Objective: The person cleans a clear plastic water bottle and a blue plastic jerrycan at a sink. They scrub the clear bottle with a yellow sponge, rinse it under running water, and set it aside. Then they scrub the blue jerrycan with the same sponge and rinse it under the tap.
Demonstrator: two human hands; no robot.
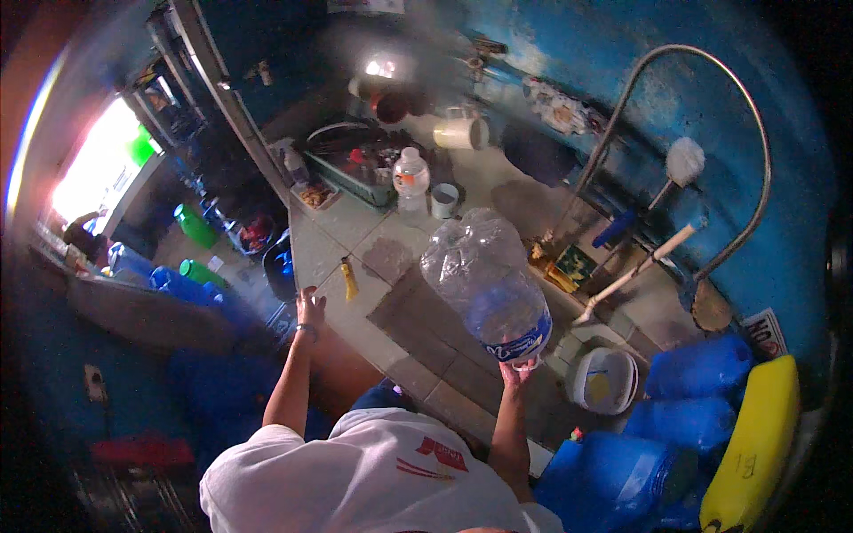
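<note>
My right hand [518,374] grips the handle at the neck end of a large clear plastic water jug [483,280] with a blue label. The jug lies on its side over the tiled sink basin, its ridged base pointing away from me. My left hand [311,308] is at the left edge of the tiled counter [333,283], fingers apart, with nothing visible in it. A small yellow-handled brush [348,278] lies on the counter just beyond it. Past the jug stand a white mug [444,201] and a clear plastic bottle [411,180].
A green dish rack [353,180] stands at the back. A curved metal spout [760,120] arches over the right side, near a white-headed brush [685,162]. White tubs [605,381] and blue jugs [700,366] are at the right. Blue and green containers [194,226] stand left.
</note>
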